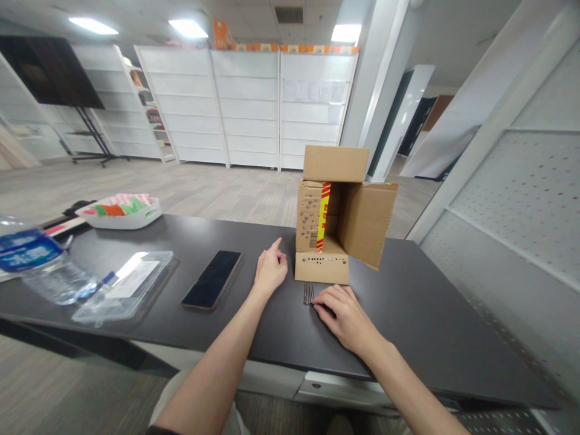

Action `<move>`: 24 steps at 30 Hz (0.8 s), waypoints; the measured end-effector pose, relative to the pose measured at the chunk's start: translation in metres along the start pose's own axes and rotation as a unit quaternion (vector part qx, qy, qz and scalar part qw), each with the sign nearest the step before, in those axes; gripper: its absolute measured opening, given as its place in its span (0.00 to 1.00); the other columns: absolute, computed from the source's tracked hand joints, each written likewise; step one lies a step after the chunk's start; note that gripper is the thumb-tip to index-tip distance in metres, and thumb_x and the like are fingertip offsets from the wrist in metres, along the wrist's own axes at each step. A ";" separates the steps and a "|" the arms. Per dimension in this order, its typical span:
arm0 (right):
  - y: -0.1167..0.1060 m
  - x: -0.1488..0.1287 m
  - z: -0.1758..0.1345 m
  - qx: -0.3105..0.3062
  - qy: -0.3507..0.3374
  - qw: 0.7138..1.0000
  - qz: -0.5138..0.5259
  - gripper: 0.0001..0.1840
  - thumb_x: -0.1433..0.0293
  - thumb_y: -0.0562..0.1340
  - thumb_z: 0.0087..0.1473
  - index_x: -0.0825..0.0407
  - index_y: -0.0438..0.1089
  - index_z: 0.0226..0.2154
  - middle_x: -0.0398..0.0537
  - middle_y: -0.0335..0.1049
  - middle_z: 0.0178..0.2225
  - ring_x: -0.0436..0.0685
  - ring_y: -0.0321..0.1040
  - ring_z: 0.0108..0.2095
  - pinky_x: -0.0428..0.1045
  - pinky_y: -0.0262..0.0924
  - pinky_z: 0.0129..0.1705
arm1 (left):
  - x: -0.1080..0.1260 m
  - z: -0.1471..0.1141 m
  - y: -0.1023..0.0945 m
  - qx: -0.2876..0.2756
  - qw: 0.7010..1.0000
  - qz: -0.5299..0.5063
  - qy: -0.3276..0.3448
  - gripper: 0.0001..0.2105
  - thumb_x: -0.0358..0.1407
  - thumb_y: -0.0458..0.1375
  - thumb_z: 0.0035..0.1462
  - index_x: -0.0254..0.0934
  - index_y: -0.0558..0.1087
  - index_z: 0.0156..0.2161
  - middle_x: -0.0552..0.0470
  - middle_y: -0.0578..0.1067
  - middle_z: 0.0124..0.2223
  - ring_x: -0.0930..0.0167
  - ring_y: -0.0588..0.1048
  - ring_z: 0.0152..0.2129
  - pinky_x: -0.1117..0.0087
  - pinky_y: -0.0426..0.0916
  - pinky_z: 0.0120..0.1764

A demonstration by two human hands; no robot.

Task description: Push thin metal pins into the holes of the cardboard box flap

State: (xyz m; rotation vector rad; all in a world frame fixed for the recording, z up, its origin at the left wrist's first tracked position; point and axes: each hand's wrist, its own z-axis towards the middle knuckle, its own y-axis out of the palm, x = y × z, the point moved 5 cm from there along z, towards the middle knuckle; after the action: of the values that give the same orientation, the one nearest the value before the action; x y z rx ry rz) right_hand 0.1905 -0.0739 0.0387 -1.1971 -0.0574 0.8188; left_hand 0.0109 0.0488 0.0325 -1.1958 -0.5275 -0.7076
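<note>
An open cardboard box [312, 208] stands on its side at the table's far edge, flaps spread. Its left flap bears scattered dark spots, and holes run in a row along the bottom flap [322, 269]. Several thin metal rods [308, 293] lie side by side just before that flap; their exact kind is too small to tell. My right hand [339, 311] is at their right side, thumb and fingertips pinched together at the rods. Left of the box, my left hand [270, 269] rests near the tabletop, index finger stretched out, the others loosely curled, holding nothing.
On the dark table [408, 314] lie a phone [212, 280] and a clear plastic case [131, 284]. Further left are a water bottle [36, 260] and a white tray [122, 219] with colourful packets. A perforated panel [512, 211] borders the right side.
</note>
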 end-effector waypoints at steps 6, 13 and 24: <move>0.001 0.001 0.001 0.002 0.004 1.000 -0.006 0.08 0.71 0.57 0.65 0.48 0.72 0.40 0.49 0.74 0.38 0.58 0.67 0.41 0.54 0.56 0.45 | 0.000 0.000 -0.001 0.001 1.000 0.000 0.000 0.27 0.29 0.52 0.58 0.32 0.62 0.63 0.47 0.81 0.40 0.66 0.77 0.48 0.59 0.62 0.61; 0.002 0.002 0.002 0.002 0.006 1.000 -0.006 0.06 0.72 0.58 0.64 0.49 0.71 0.39 0.48 0.74 0.38 0.57 0.67 0.41 0.53 0.56 0.45 | 0.000 0.000 0.000 0.001 1.000 0.001 0.000 0.27 0.28 0.53 0.58 0.32 0.62 0.63 0.47 0.81 0.39 0.66 0.76 0.47 0.59 0.61 0.61; -0.010 0.004 0.003 0.015 0.037 0.999 0.029 0.08 0.66 0.57 0.65 0.48 0.71 0.41 0.50 0.74 0.40 0.58 0.69 0.43 0.56 0.58 0.47 | 0.001 -0.001 -0.001 0.001 1.000 0.000 -0.007 0.27 0.29 0.52 0.58 0.32 0.62 0.63 0.48 0.81 0.39 0.66 0.76 0.47 0.59 0.61 0.61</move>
State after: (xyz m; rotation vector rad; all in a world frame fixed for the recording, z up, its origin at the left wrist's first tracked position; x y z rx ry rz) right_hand 0.1974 -0.0710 0.0470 -1.2040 0.0494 0.8226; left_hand 0.0108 0.0477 0.0335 -1.2009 -0.5395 -0.6985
